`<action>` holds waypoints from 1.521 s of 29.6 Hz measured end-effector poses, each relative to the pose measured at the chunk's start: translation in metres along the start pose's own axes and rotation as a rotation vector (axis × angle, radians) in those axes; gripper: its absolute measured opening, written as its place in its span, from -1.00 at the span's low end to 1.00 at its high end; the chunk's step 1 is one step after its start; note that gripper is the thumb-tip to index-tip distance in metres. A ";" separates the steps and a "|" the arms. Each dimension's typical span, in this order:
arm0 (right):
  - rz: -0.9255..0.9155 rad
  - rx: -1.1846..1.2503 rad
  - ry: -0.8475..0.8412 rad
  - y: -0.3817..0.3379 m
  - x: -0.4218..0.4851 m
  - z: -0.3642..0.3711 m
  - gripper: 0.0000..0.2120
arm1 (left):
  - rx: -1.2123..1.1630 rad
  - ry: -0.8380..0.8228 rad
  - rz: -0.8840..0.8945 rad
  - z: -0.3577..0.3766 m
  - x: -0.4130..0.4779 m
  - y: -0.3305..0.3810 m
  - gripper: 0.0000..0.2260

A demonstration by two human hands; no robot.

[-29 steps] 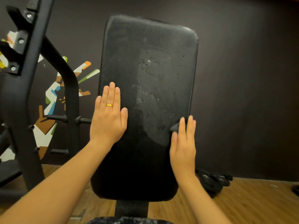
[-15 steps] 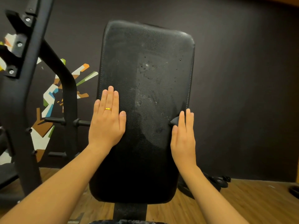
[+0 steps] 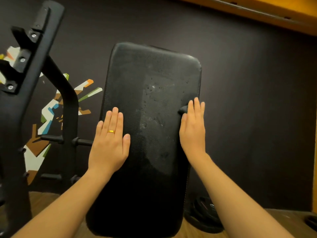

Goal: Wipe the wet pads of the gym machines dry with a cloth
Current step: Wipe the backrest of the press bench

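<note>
A tall black back pad [image 3: 154, 152] stands upright in front of me, with water drops and wet streaks across its upper middle. My left hand [image 3: 109, 145] lies flat against the pad's left edge, fingers straight, a gold ring on one finger. My right hand [image 3: 193, 131] is flat on the pad's right edge with its fingers straight. It presses a small dark cloth [image 3: 183, 109] to the pad. Only a bunched corner of the cloth shows, left of the fingers.
A black steel machine frame [image 3: 30, 83] rises at the left, with horizontal pegs [image 3: 82, 141] beside the pad. Black weight plates [image 3: 205, 215] lie on the wooden floor at the lower right. A dark wall with a coloured mural [image 3: 51, 114] stands behind.
My right hand has slid the cloth upward along the pad's right edge. My left hand has stayed in place. The view has tilted up, so the pad sits lower in the frame.
</note>
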State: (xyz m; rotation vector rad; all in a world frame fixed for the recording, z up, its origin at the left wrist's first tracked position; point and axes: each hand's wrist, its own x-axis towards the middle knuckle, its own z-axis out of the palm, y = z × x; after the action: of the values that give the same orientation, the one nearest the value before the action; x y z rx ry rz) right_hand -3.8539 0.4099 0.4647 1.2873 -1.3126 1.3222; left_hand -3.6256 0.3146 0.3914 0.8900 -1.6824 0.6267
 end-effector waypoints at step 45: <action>-0.140 -0.136 -0.186 -0.007 0.101 -0.011 -0.51 | -0.057 0.024 0.011 0.001 -0.001 -0.002 -0.40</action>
State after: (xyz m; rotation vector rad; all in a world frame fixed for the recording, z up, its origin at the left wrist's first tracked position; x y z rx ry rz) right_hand -3.8587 0.4124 0.5662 1.4063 -1.3864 1.0187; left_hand -3.6247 0.3125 0.3901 0.8299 -1.6763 0.5919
